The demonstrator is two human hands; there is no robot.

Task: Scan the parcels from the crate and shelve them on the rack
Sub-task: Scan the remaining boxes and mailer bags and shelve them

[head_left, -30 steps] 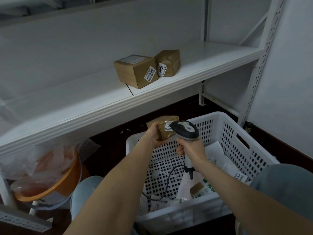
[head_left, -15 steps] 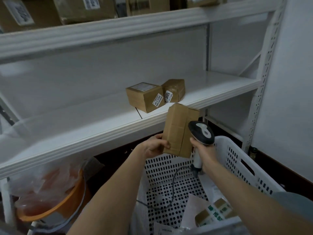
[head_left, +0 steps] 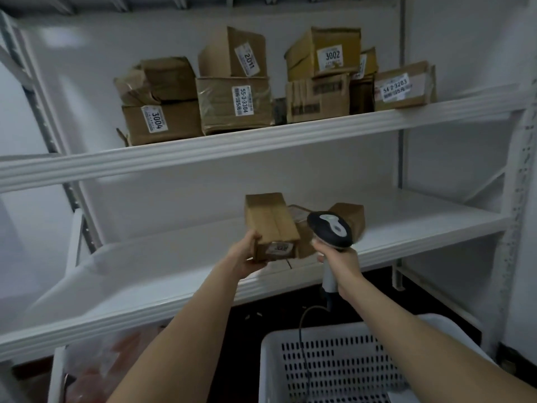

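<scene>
Our left hand curls around the near end of a small brown parcel, holding it up in front of the rack's middle shelf. Just to its right, our right hand grips the scanner by its handle, fingers wrapped tight. The white crate sits below.

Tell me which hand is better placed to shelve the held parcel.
Left. The left hand grips the parcel in front of the lower shelf; the right hand holds the scanner.
</scene>
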